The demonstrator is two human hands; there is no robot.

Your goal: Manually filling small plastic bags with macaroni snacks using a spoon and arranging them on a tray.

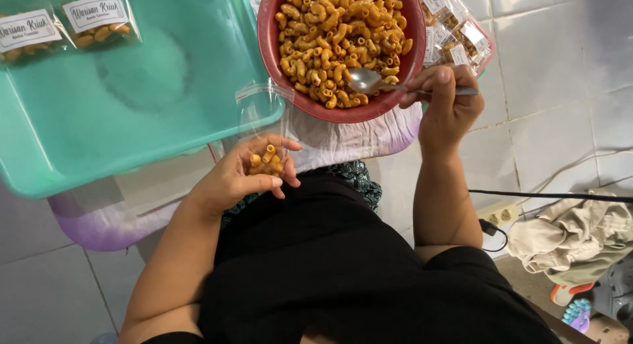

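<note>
1. Setting: white tiled floor (560, 67), seen from above; the person sits with a black garment across the lap.
2. A teal tray (132, 107) fills the upper left. Two sealed, labelled snack packets (66, 24) lie at its far edge.
3. A red bowl (270, 47) of orange elbow-shaped snack pieces (336, 28) sits just right of the tray, its near rim resting on a pale cloth (343, 136).
4. More filled packets (455, 34) are stacked behind the bowl, to the right.
5. Left hand (244, 176): fingers curled around the lower part of a clear plastic bag (264, 116), holding it upright with its mouth open, just below the bowl rim. A few orange pieces sit at the bag's bottom, inside the grasp.
6. Right hand (448, 100): closed on the handle of a metal spoon (369, 80). The spoon's bowl lies on the snack pieces at the near right side of the red bowl.
7. Lower right: a black cable, a wall-type socket block (499, 214) and crumpled beige fabric (573, 235) on the floor.
</note>
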